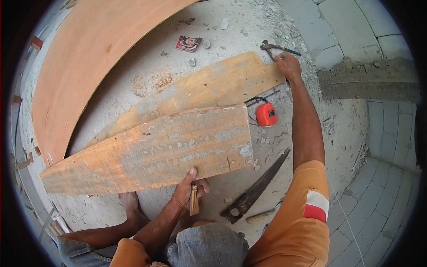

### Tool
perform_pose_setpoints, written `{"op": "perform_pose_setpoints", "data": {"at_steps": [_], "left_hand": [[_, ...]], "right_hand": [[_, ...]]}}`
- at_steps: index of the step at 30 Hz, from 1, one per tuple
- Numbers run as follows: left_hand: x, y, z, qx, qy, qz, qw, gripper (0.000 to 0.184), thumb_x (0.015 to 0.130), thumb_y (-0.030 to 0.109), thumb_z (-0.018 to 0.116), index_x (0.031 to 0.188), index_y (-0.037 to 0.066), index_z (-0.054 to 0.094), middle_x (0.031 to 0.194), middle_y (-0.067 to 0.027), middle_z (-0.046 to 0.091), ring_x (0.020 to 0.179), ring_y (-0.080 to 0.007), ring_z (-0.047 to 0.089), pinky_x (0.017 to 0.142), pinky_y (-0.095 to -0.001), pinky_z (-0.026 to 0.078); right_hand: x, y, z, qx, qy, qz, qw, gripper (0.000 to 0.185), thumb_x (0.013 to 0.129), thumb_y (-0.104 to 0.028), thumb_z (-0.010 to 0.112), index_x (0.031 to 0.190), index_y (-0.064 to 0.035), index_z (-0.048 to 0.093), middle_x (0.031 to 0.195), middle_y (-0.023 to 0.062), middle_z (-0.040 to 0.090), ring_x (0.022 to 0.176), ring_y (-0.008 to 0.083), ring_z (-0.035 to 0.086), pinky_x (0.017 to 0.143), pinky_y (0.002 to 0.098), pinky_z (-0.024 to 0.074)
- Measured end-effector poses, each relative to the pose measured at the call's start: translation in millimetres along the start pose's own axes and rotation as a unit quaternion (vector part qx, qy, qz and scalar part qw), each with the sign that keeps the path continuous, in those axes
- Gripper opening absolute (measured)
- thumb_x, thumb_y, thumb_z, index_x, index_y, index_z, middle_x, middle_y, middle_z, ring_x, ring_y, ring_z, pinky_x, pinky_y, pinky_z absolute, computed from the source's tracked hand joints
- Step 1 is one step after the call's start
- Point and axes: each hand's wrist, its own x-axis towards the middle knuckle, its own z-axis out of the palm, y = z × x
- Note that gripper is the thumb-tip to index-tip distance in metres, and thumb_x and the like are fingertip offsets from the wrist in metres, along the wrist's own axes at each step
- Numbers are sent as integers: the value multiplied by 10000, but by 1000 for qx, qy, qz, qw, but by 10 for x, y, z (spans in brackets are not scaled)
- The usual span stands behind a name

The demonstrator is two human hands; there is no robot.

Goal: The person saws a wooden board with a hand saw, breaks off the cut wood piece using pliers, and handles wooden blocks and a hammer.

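Note:
A scuffed wooden board (191, 147), spotted with dried cement, lies across in front of me. My left hand (186, 189) grips its near edge, thumb on top and the other fingers partly hidden beneath. A small wood piece (194, 201) sticks out beside that hand's fingers. Farther right, my right hand (289, 66) is closed around one handle of a pair of pincers (280, 47), whose other blue-and-yellow handle points right. The pincers are open, over the right end of a second, thinner board (222, 82).
A red tape measure (266, 115) rests right of the boards. Below it lie a handsaw (255, 189) and a wooden tool handle (261, 216). A large curved plywood sheet (89, 66) stands at upper left. Rubble and a crumpled packet (188, 43) lie on the floor, beside a block wall (351, 31).

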Motion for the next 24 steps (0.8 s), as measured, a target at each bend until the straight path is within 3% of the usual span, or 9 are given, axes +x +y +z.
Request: {"op": "perform_pose_setpoints", "data": {"at_steps": [2, 6, 11, 12, 15, 17, 20, 22, 24], "left_hand": [[96, 89, 28, 6, 3, 4, 1000, 576, 959, 633, 511, 1123, 88, 599, 708, -111, 661, 511, -111, 491, 481, -238, 387], [224, 197, 91, 8, 6, 46, 999, 620, 969, 654, 456, 1052, 61, 616, 692, -119, 650, 507, -132, 499, 464, -257, 393], [217, 203, 144, -6, 19, 38, 999, 619, 977, 647, 442, 1027, 58, 622, 694, -119, 649, 498, -135, 486, 468, -261, 386], [208, 203, 139, 0, 11, 46, 999, 619, 978, 649, 437, 1029, 60, 619, 693, -120, 648, 498, -136, 484, 470, -260, 383], [247, 165, 95, 2, -5, 54, 999, 623, 978, 655, 431, 1027, 62, 614, 691, -122, 644, 496, -137, 481, 472, -259, 380], [226, 167, 62, 0, -12, 53, 999, 627, 976, 660, 429, 1023, 62, 611, 689, -123, 642, 496, -137, 479, 472, -259, 379], [183, 193, 106, -33, -18, 32, 999, 556, 1000, 581, 466, 1165, 61, 573, 720, -126, 660, 503, -118, 483, 480, -239, 384], [189, 234, 145, 1, 13, 28, 1000, 660, 971, 680, 417, 994, 50, 613, 692, -124, 638, 498, -139, 479, 473, -258, 382], [201, 210, 115, -2, 3, 29, 1000, 660, 970, 682, 417, 995, 52, 613, 689, -123, 636, 498, -137, 478, 474, -258, 382]], "right_hand": [[193, -227, 95, -88, -93, 31, 991, 332, 871, -306, 593, 1070, -78, 730, 1113, 206, 705, 1078, 399, 658, 911, 496, 525], [376, -171, 320, -126, -50, 40, 990, 322, 865, -274, 612, 1108, -81, 699, 1129, 197, 702, 1097, 389, 653, 907, 494, 532], [501, 394, 504, -55, -41, -17, 998, 337, 867, -237, 648, 1104, 3, 653, 1096, 273, 683, 1089, 435, 641, 911, 496, 524], [351, 220, 332, -58, -74, -18, 995, 426, 887, -344, 648, 1090, 30, 645, 1102, 313, 664, 1093, 457, 631, 926, 505, 511], [270, 111, 364, -82, -104, 9, 991, 526, 886, -458, 640, 1111, 17, 653, 1127, 303, 665, 1100, 456, 631, 934, 502, 510], [237, 69, 459, -88, -83, 45, 992, 508, 889, -444, 606, 1132, -1, 664, 1149, 288, 667, 1109, 434, 638, 945, 496, 511], [220, 31, 518, -47, -42, 123, 990, 452, 877, -371, 601, 1152, -19, 672, 1171, 265, 669, 1114, 404, 646, 937, 495, 518], [228, 53, 575, -45, 7, 112, 993, 380, 866, -307, 591, 1097, -21, 687, 1140, 260, 676, 1092, 390, 656, 910, 501, 527], [230, 83, 585, -44, 65, 113, 990, 372, 865, -312, 601, 1070, -14, 686, 1106, 255, 683, 1065, 397, 661, 892, 505, 530]]}}
